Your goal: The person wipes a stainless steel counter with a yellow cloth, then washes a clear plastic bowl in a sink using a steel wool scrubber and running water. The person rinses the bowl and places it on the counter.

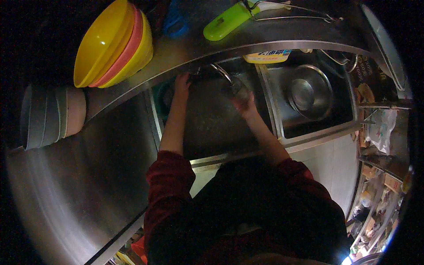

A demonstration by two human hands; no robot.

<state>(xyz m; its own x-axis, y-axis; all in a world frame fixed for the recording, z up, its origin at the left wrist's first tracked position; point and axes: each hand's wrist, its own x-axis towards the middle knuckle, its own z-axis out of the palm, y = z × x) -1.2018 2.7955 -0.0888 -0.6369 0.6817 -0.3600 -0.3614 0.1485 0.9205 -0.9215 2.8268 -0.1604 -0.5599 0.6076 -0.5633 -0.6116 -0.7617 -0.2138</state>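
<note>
My left hand (183, 82) reaches to the far side of a dark double sink (212, 132), under the edge of a metal shelf; its fingers are partly hidden there, near the faucet's base. Below the curved metal faucet (222, 73), my right hand (244, 105) is around a small, rounded, clear-looking item (241, 92), too dim to name. A dark green round container (163, 99) lies at the sink's left side, behind my left forearm. In the right basin rests a round stainless steel bowl (309, 92).
On the metal shelf (185, 56) are stacked yellow and pink bowls (109, 49), a blue item (175, 25) and a green-handled tool (228, 23). More stacked bowls (49, 116) stand at left. A yellow-labelled container (266, 58) is behind the sink divider; cluttered shelves (374, 205) stand at right.
</note>
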